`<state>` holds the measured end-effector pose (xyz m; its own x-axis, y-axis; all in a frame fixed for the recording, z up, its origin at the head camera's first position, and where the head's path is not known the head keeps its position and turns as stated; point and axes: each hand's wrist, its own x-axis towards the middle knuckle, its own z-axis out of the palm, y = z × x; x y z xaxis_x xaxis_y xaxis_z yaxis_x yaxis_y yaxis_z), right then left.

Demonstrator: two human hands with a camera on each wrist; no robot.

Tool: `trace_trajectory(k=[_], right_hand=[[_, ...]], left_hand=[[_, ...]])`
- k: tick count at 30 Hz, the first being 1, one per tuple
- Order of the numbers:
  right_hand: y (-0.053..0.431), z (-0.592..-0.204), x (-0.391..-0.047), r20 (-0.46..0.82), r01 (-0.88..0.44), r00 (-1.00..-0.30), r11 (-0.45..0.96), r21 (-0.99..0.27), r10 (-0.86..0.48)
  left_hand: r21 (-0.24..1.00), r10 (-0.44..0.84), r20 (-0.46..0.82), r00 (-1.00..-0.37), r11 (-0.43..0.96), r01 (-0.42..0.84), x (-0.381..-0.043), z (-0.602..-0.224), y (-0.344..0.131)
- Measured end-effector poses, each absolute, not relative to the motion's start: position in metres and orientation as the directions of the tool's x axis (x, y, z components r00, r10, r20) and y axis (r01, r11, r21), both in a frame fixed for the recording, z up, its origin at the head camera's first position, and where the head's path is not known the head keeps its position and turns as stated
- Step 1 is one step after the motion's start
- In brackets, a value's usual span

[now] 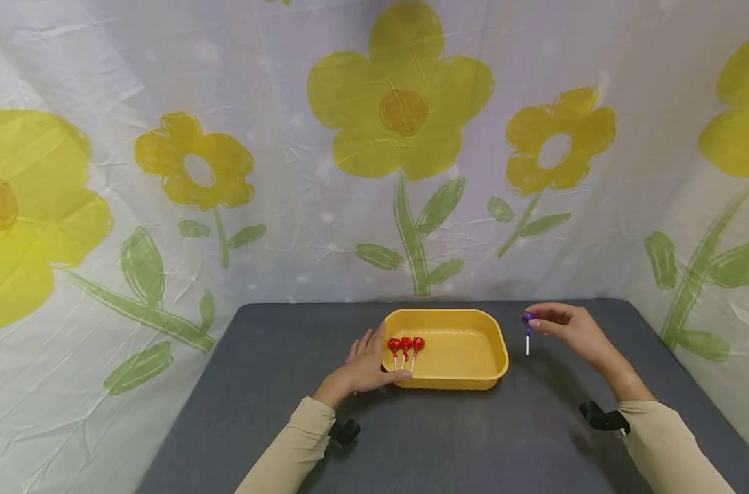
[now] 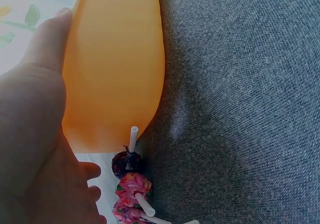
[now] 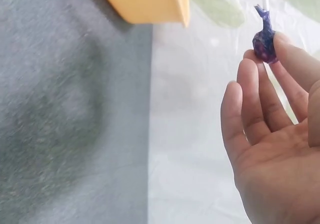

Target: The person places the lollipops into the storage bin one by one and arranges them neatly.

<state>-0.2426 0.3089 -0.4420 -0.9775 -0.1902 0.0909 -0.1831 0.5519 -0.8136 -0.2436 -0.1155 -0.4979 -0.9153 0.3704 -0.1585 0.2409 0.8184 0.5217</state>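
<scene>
My left hand [image 1: 365, 363] rests on the left end of a yellow plastic tray [image 1: 467, 381], fingers extended along its side and thumb at the front rim. Inside the tray at the left lie red-wrapped lollipops [image 1: 406, 345], side by side with white sticks toward me. In the left wrist view, a dark-wrapped lollipop [image 2: 126, 164] and pink-wrapped lollipops [image 2: 134, 186] show just past the tray's end, outside it; the hand mostly hides them in the head view. To the tray's right, my right hand [image 1: 568, 331] pinches a purple lollipop [image 1: 527, 320] by its wrapped head, stick hanging down.
A dark grey table [image 1: 436, 439] carries the tray near its far edge. Behind and at both sides hangs a pale curtain [image 1: 300, 226] printed with yellow flowers. Each wrist wears a black band, such as the right wrist band [image 1: 604, 417].
</scene>
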Motion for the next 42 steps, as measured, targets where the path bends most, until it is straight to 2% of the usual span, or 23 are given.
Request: trace_trajectory(k=[16,27,34,42], right_hand=[[0.273,-0.403,-0.268,0.014,-0.193,-0.953,0.568,-0.8,-0.303],[0.249,-0.375,-0.308,-0.117,-0.226,-0.873,0.605,-0.764,-0.474],[0.233,-0.37,-0.336,-0.241,-0.157,-0.82,0.609,-0.778,-0.519],[0.22,-0.379,-0.361,-0.363,-0.02,-0.749,0.567,-0.824,-0.555]], left_hand=[[0.519,0.379,-0.159,-0.912,0.818,0.249,-0.243,-0.497,-0.115],[0.511,0.382,-0.158,-0.91,0.821,0.256,-0.243,-0.496,-0.115],[0.513,0.381,-0.156,-0.911,0.82,0.256,-0.243,-0.497,-0.115],[0.529,0.381,-0.159,-0.911,0.812,0.247,-0.242,-0.496,-0.116]])
